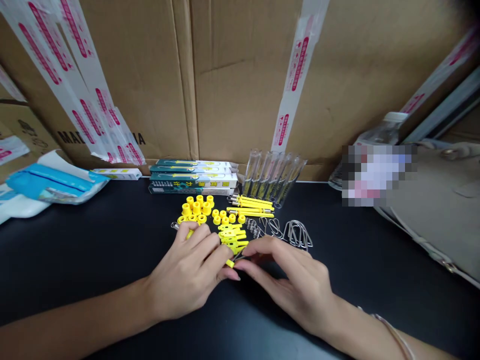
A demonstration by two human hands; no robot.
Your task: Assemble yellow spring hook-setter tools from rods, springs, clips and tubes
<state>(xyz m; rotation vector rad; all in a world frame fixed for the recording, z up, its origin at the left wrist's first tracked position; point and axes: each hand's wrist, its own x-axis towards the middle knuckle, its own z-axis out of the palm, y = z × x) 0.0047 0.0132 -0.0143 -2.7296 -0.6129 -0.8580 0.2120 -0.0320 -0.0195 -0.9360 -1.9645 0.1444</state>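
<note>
My left hand is closed around a thin yellow rod, palm down. The rod's tip shows past my thumb and index finger, and a small metal end pokes out at the far side; its middle is hidden. My right hand pinches a thin metal hook against that tip; whether it has entered the rod cannot be made out. Just beyond the fingers lie yellow flat-ended pieces, small yellow caps and larger yellow collars. Loose metal hooks and small springs are beyond my right hand.
Yellow rods with metal ends lie before a row of upright clear tubes. Stacked boxes stand against a cardboard wall. A blue packet is at left; a bottle and grey bag at right.
</note>
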